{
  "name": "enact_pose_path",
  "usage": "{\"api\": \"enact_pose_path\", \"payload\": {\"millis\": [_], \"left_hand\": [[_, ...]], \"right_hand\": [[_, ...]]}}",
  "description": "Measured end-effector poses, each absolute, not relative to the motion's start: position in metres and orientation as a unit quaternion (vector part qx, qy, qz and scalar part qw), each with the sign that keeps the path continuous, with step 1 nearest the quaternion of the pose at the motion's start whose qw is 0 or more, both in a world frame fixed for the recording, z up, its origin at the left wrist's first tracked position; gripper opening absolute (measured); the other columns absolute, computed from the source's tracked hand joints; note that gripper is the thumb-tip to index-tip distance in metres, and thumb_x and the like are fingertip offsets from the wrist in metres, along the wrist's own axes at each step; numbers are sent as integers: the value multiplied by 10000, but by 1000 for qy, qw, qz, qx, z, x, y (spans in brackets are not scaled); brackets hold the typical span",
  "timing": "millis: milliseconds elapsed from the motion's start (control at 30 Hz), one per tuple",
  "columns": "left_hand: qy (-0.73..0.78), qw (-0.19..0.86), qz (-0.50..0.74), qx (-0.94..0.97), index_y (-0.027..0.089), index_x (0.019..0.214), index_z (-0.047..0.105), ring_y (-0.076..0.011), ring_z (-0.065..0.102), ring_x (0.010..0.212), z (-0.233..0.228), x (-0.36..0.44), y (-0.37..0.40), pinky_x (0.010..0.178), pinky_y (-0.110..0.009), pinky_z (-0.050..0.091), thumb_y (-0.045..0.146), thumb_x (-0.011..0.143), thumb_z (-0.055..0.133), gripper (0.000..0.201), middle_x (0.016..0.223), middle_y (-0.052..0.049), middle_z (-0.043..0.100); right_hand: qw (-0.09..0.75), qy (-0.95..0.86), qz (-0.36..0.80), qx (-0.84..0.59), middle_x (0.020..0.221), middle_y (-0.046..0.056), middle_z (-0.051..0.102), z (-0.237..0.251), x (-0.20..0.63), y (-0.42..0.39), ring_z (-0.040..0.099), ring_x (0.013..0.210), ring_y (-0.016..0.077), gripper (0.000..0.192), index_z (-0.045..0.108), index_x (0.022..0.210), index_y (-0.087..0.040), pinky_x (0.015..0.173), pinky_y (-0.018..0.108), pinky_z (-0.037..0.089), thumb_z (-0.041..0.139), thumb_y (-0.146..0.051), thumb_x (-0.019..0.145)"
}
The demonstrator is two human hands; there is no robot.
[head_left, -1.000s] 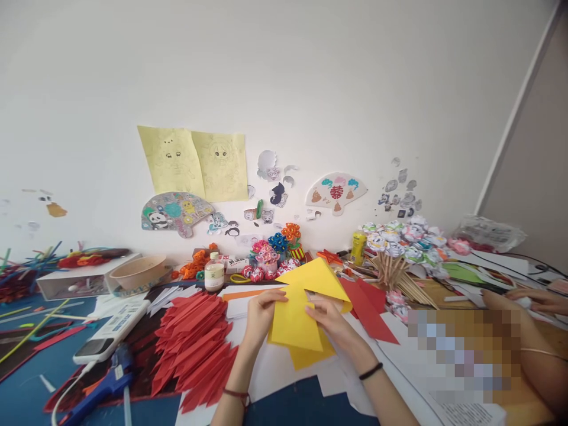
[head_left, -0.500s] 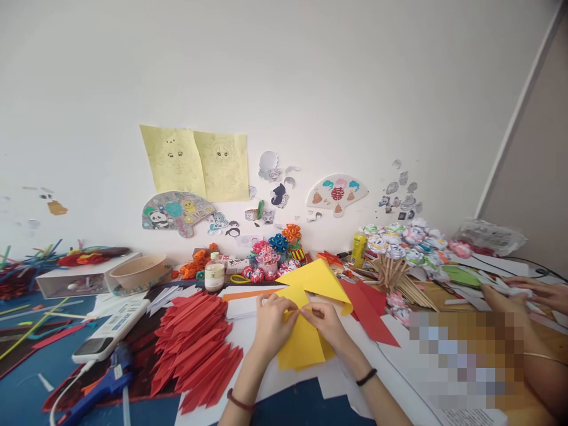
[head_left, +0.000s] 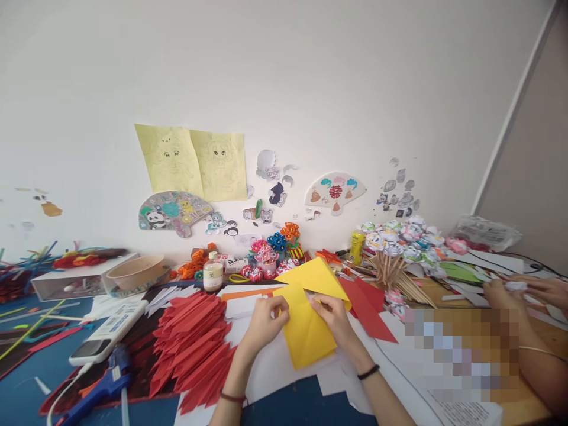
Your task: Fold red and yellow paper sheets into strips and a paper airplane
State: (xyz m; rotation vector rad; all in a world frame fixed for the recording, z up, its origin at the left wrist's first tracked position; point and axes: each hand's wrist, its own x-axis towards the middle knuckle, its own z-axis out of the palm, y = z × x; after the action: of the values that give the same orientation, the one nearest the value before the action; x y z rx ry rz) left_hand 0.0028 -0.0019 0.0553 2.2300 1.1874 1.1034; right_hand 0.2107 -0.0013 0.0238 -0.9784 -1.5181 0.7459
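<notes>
A folded sheet of yellow paper (head_left: 306, 337) is between my two hands, with a crease down its lower part and a broad flap at the top right. My left hand (head_left: 265, 322) is closed, thumb and fingertips pinched at the sheet's left edge. On the opposite side my right hand (head_left: 336, 325) grips the right edge just below the flap, thumb on the upper face. White sheets (head_left: 268, 376) lie under the yellow paper. Left of my left hand is a heap of folded red paper strips (head_left: 190, 346). Flat red paper pieces (head_left: 366, 307) lie beyond my right hand.
A blue glue gun (head_left: 109, 378) and a white power bank (head_left: 109, 331) with a cable lie at left. A small bottle (head_left: 213, 272) stands behind the red strips. Paper flowers on sticks (head_left: 394, 242) stand at back right. Another person's hands (head_left: 508, 296) work at far right.
My hands have moved apart from the middle of the yellow paper to its two sides. Its lower part now lies flatter and turned slightly.
</notes>
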Motion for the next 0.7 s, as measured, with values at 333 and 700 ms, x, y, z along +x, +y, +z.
{"api": "enact_pose_path", "payload": {"millis": [333, 700], "left_hand": [[433, 204, 457, 750, 188, 841, 663, -163, 567, 676, 48, -1, 4, 671, -259, 405, 358, 841, 520, 222, 759, -23, 664], [413, 282, 383, 777, 164, 730, 653, -141, 499, 632, 46, 6, -1, 587, -239, 345, 349, 784, 553, 217, 648, 8, 583]], "right_hand": [[572, -602, 375, -412, 720, 55, 609, 20, 206, 1, 522, 684, 202, 400, 643, 728, -155, 594, 283, 390, 594, -546, 803], [415, -711, 425, -377, 601, 10, 567, 15, 206, -3, 481, 597, 157, 331, 658, 625, -175, 540, 259, 347, 617, -466, 779]]}}
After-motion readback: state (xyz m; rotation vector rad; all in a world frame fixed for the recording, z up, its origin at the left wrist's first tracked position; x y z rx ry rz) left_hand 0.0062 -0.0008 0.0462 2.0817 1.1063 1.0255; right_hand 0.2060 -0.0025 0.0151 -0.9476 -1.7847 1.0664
